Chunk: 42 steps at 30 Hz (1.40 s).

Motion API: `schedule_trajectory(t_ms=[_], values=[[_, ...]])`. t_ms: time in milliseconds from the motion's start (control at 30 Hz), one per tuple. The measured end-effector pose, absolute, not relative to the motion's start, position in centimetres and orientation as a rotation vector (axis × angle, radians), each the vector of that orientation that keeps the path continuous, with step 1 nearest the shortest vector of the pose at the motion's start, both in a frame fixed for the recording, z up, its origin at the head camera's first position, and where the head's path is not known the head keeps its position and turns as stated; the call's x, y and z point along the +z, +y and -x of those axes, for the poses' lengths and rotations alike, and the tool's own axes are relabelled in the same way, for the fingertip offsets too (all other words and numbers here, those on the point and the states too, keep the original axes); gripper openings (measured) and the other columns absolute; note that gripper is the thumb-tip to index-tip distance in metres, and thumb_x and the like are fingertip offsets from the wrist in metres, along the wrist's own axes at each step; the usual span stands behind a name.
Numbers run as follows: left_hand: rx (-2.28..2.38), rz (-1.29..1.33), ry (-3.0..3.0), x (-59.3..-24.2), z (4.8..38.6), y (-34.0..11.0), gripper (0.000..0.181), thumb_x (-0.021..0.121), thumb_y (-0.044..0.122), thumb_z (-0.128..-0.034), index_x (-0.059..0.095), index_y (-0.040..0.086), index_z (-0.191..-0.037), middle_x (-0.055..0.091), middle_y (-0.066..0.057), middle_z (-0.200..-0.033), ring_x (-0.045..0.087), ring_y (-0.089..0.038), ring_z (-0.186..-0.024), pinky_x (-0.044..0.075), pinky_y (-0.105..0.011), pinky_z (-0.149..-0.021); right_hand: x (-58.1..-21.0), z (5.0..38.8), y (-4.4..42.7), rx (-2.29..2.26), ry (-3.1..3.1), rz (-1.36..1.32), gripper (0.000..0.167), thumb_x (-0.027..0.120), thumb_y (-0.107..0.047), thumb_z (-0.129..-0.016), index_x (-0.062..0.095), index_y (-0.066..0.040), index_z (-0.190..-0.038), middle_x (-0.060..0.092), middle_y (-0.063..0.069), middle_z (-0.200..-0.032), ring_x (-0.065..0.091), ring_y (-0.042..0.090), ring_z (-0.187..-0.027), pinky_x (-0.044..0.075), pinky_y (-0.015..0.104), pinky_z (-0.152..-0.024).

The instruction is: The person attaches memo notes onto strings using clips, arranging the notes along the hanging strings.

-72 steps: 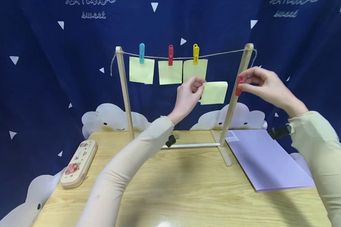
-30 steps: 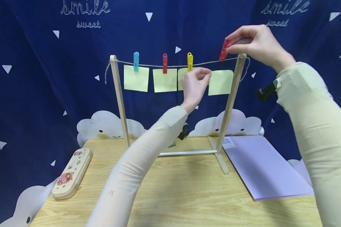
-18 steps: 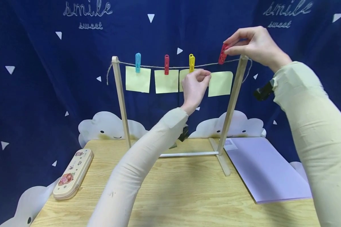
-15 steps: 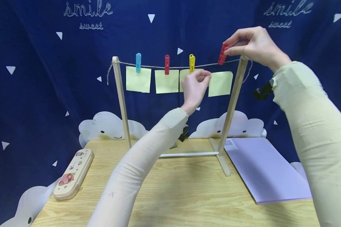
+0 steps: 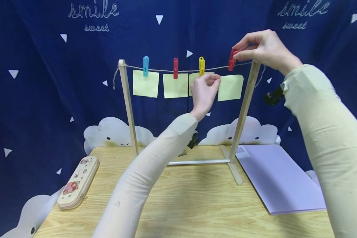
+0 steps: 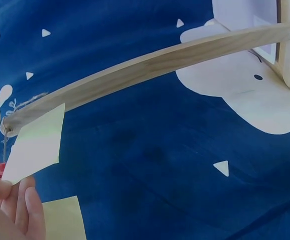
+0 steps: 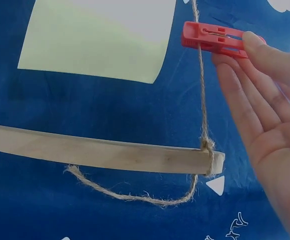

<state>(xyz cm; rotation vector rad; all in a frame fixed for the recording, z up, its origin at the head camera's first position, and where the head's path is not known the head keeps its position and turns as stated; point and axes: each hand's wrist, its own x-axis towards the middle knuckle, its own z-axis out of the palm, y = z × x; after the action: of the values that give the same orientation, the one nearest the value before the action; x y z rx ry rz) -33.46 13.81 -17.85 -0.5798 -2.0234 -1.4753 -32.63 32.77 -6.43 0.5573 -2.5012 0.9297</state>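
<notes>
My left hand pinches a pale yellow sticky note by its upper left corner, just below the twine. Thumb and fingers of my right hand squeeze a red clothespin at the twine, near the right post. In the right wrist view the front end of the red clothespin meets the twine, clear of the note. Three more notes hang to the left under a blue clothespin, another red clothespin and a yellow clothespin. My left hand partly covers the third note.
The wooden frame's left post and right post hold up the twine; a white bar joins them low down. A pencil case lies left on the table, a purple folder right. Blue patterned cloth hangs behind.
Both hands have risen, bringing the note under the twine and the red clothespin up to it. In the last half second the clothespin has dropped slightly; the left hand has stayed nearly still.
</notes>
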Motion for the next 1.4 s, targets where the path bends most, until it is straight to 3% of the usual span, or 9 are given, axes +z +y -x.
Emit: schedule_trajectory(t_ms=[233, 300, 400, 467, 567, 1033, 1133, 1267, 1400], values=[[-1.439, 0.547, -1.987, -17.58, 33.65, 13.86, 0.014, 0.068, 0.018, -0.0934, 0.077, 0.01, -0.101, 0.079, -0.002, -0.096, 0.073, -0.011, -0.083, 0.047, -0.014, -0.067, -6.35, 32.53, 32.88, 0.924, -2.544, -0.558, 0.03, 0.074, -0.024, -0.089, 0.071, -0.007, -0.113, 0.068, -0.015, -0.094, 0.069, -0.005, -0.081, 0.051, 0.004, -0.081], [-1.43, 0.543, -1.975, -17.48, 33.68, 13.9, 0.014, 0.068, 0.017, -0.0934, 0.077, 0.01, -0.101, 0.079, -0.002, -0.095, 0.073, -0.011, -0.083, 0.048, -0.015, -0.069, -6.3, 32.47, 32.89, 0.909, -2.565, -0.545, 0.031, 0.073, -0.026, -0.09, 0.07, -0.008, -0.115, 0.067, -0.015, -0.097, 0.068, -0.005, -0.084, 0.051, 0.012, -0.094], [-1.418, 0.537, -1.964, -17.4, 33.69, 13.97, 0.014, 0.067, 0.017, -0.0936, 0.077, 0.01, -0.101, 0.079, -0.001, -0.096, 0.074, -0.01, -0.083, 0.049, -0.016, -0.071, -6.22, 32.37, 32.87, 0.887, -2.595, -0.519, 0.033, 0.072, -0.03, -0.091, 0.069, -0.009, -0.116, 0.066, -0.016, -0.101, 0.068, -0.005, -0.087, 0.046, 0.034, -0.112], [-1.41, 0.529, -1.965, -17.4, 33.72, 14.06, 0.013, 0.067, 0.017, -0.0936, 0.077, 0.01, -0.1, 0.079, -0.001, -0.096, 0.074, -0.009, -0.084, 0.049, -0.016, -0.071, -6.17, 32.32, 32.89, 0.874, -2.605, -0.51, 0.033, 0.072, -0.031, -0.091, 0.069, -0.01, -0.116, 0.065, -0.016, -0.102, 0.068, -0.005, -0.088, 0.041, 0.046, -0.115], [-1.401, 0.522, -1.966, -17.46, 33.76, 14.12, 0.013, 0.068, 0.017, -0.0936, 0.077, 0.011, -0.1, 0.079, -0.001, -0.096, 0.074, -0.009, -0.084, 0.048, -0.015, -0.069, -6.13, 32.29, 32.93, 0.873, -2.611, -0.512, 0.033, 0.072, -0.031, -0.091, 0.069, -0.01, -0.116, 0.066, -0.016, -0.102, 0.068, -0.005, -0.088, 0.039, 0.051, -0.115], [-1.434, 0.534, -1.909, -17.41, 33.74, 14.24, 0.013, 0.068, 0.018, -0.0944, 0.076, 0.01, -0.1, 0.079, -0.002, -0.098, 0.074, -0.011, -0.086, 0.044, -0.013, -0.068, -6.18, 32.38, 32.82, 0.831, -2.651, -0.499, 0.036, 0.072, -0.034, -0.091, 0.069, -0.011, -0.118, 0.065, -0.014, -0.105, 0.068, -0.004, -0.088, 0.044, 0.045, -0.113], [-1.441, 0.53, -1.901, -17.39, 33.77, 14.32, 0.013, 0.068, 0.017, -0.0943, 0.076, 0.009, -0.1, 0.079, -0.002, -0.098, 0.075, -0.011, -0.087, 0.045, -0.012, -0.068, -6.17, 32.36, 32.87, 0.824, -2.651, -0.505, 0.036, 0.072, -0.034, -0.09, 0.069, -0.011, -0.118, 0.065, -0.013, -0.105, 0.068, -0.004, -0.088, 0.048, 0.035, -0.109], [-1.443, 0.515, -1.908, -17.35, 33.73, 14.34, 0.012, 0.068, 0.017, -0.0938, 0.076, 0.01, -0.099, 0.079, -0.002, -0.098, 0.074, -0.01, -0.087, 0.047, -0.013, -0.069, -6.26, 32.38, 32.88, 0.837, -2.636, -0.544, 0.035, 0.073, -0.032, -0.09, 0.069, -0.009, -0.116, 0.066, -0.011, -0.104, 0.069, -0.003, -0.086, 0.052, 0.011, -0.09], [-1.455, 0.501, -1.915, -17.44, 33.64, 14.36, 0.012, 0.068, 0.018, -0.0938, 0.076, 0.01, -0.099, 0.079, -0.001, -0.098, 0.074, -0.01, -0.086, 0.047, -0.014, -0.069, -6.41, 32.35, 32.89, 0.833, -2.63, -0.557, 0.035, 0.073, -0.031, -0.09, 0.069, -0.008, -0.116, 0.065, -0.011, -0.103, 0.069, -0.003, -0.087, 0.052, 0.008, -0.085]])
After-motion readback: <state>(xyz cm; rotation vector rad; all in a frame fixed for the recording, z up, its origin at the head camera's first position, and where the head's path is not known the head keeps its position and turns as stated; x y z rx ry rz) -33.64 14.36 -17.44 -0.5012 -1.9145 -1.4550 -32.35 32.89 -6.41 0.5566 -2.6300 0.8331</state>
